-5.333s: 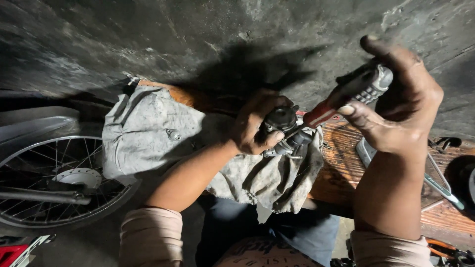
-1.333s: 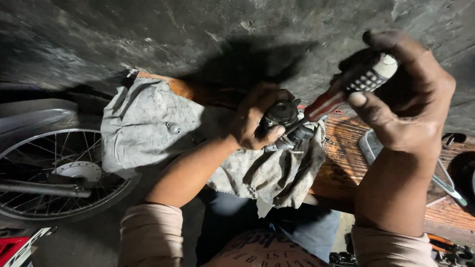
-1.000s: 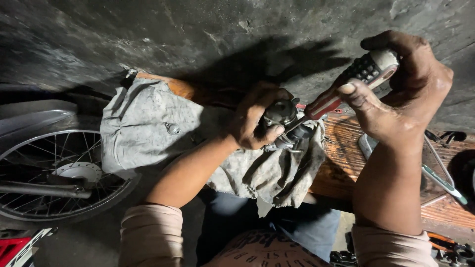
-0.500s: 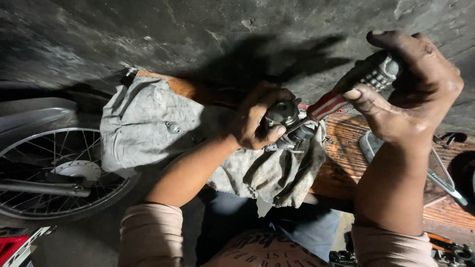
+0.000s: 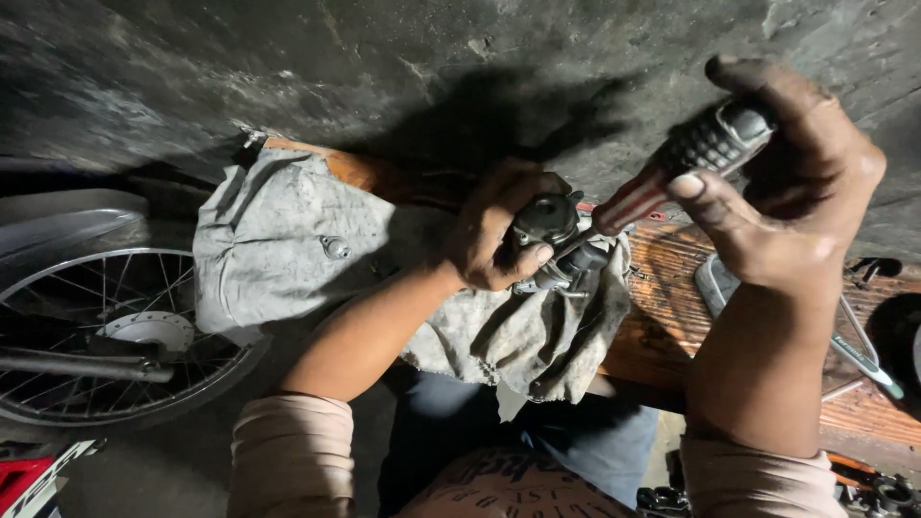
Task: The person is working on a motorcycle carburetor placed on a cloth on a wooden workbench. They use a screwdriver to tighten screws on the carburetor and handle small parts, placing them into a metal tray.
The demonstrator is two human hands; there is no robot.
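since half a second ago the right hand (image 5: 796, 206) has shifted only slightly on the screwdriver (image 5: 672, 177), the thumb now raised over the butt of the handle; everything else stays as it was. the right hand is clenched around the dark ribbed grip, index finger stretched along it, and the red-and-clear part of the handle slopes down leftward toward the small metal part (image 5: 552, 235). the shaft is mostly hidden where it meets that part, so i cannot tell exactly where the tip sits.

the left hand (image 5: 499, 235) grasps the metal part, a dark, round-topped piece, fingers wrapped over it and thumb pressed against its near side. it rests on a grey, stained rag (image 5: 307, 249) spread over the left end of the wooden bench (image 5: 672, 317), with the rag's folds hanging off the near edge.

toward the right end of the bench lies a flat metal piece (image 5: 715, 283) and a slim green-tipped tool (image 5: 863, 350). beyond the bench's left end stands a spoked wheel (image 5: 106, 336), near the lower left corner of the view.
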